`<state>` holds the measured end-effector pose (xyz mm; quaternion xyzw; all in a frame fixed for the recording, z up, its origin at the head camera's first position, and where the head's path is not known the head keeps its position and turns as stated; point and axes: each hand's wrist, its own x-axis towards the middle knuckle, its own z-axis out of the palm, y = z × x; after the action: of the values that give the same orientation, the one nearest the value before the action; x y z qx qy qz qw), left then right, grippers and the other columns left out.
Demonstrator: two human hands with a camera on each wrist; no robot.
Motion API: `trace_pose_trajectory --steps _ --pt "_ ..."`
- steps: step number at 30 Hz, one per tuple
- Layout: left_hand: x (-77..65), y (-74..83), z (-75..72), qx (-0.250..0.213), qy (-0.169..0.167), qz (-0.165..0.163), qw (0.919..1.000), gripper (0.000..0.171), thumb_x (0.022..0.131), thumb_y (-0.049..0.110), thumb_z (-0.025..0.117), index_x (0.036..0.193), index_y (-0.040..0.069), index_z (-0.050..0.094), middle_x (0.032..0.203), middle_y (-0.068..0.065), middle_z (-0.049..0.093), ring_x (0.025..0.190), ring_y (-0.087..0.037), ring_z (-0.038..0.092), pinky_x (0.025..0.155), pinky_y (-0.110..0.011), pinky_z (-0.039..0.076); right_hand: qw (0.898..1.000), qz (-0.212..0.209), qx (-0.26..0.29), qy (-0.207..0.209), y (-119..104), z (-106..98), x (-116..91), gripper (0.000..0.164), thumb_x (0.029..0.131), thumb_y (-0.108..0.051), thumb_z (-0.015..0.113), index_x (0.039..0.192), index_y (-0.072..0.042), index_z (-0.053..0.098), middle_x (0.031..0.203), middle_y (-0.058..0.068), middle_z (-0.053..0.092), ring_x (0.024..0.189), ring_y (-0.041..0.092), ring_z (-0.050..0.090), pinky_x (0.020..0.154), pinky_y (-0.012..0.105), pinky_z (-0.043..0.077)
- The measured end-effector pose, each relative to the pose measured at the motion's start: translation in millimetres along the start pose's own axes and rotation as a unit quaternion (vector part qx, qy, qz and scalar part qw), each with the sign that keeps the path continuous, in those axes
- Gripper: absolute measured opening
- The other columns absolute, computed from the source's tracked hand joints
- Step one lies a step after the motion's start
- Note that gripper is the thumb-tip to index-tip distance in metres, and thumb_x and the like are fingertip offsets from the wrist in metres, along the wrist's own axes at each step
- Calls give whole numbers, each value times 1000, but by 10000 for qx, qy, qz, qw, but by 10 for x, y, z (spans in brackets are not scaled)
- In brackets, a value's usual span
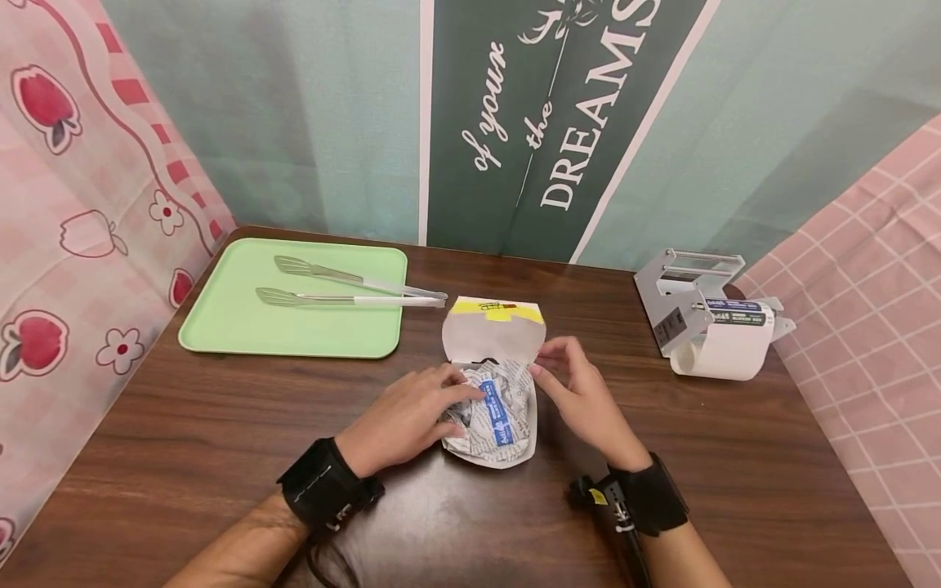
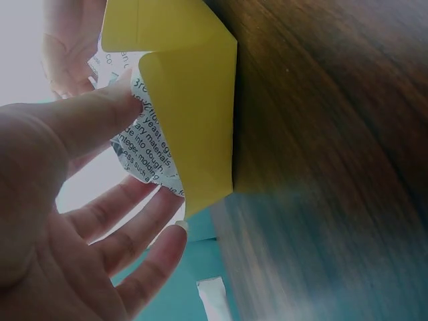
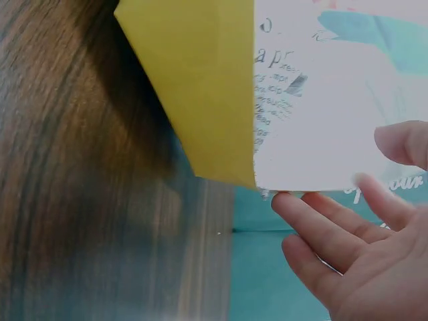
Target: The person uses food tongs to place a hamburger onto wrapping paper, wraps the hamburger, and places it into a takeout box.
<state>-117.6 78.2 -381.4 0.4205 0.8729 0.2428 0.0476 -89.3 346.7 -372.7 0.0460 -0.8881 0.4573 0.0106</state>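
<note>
A small takeaway box (image 1: 494,339) stands with its lid raised; its outer side shows yellow in both wrist views. Inside lies a paper-wrapped bundle (image 1: 476,441), printed with text and sealed by a blue label (image 1: 497,412). My left hand (image 1: 412,412) reaches over the box's left side, thumb and fingertips on the wrapping. In the left wrist view its thumb (image 2: 100,110) lies along the printed paper, other fingers spread. My right hand (image 1: 584,396) is at the box's right side near the lid's hinge. Its fingertips (image 3: 287,204) touch the lid edge in the right wrist view, thumb apart.
Back left, a green tray (image 1: 323,335) carries metal tongs (image 1: 360,294) with white handles that jut past its right rim. A grey label dispenser (image 1: 672,314) with a label roll (image 1: 735,347) stands at the back right. Curtains enclose the brown wooden table (image 1: 243,400).
</note>
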Motion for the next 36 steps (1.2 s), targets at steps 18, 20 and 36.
trace_pose_trajectory --steps 18,20,36 --pt "8 -27 36 790 558 -421 9944 50 79 51 82 116 17 75 103 2 74 98 -16 63 80 -36 55 9861 -637 -1295 -822 -108 -197 -80 56 98 -9 66 150 -20 49 134 5 64 107 19 65 83 38 55" --pt "7 -32 37 869 655 -474 9929 52 78 53 82 114 17 76 106 2 75 99 -16 63 78 -36 56 9849 -634 -1353 -871 -110 -210 -82 55 98 -11 66 149 -19 49 135 5 64 108 19 66 82 38 55" --pt "45 -14 -15 -623 770 -1474 9841 38 75 36 89 102 15 70 81 6 65 70 -8 56 63 -26 46 9798 -538 -1175 -1525 -88 -214 -84 48 101 -8 59 143 -18 38 122 9 72 104 16 71 83 31 55"
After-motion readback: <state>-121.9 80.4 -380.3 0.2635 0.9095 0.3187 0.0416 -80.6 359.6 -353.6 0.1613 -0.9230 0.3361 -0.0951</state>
